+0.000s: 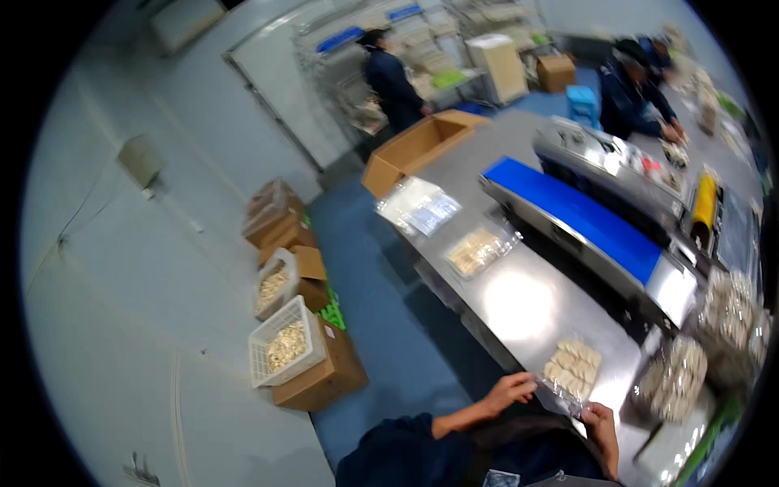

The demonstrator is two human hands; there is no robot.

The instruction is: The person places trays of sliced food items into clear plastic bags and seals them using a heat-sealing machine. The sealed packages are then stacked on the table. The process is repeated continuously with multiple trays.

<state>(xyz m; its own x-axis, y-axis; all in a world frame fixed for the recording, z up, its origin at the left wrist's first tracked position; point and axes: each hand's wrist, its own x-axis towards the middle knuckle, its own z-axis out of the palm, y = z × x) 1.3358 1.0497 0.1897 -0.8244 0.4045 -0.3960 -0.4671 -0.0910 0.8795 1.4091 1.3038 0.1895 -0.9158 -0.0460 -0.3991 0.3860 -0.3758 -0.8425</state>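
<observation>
Near the front edge of the steel table [438, 174], a clear bag of pale, flat pieces [572, 369] has its near end between my hands. My left hand [507, 392] grips the bag's left corner, and my right hand [599, 420] grips the right corner. Farther along the table lie another clear bag with pale contents [475, 252] and a stack of flat clear bags [418, 207]. To the right are several packed bags of pale pieces [669, 380].
A blue-belted conveyor machine [568, 213] runs along the table. A person [389, 81] stands beyond an open carton [422, 146]; other workers [629, 89] are at the table's far right. Cartons [320, 377] and white baskets [284, 341] line the left wall.
</observation>
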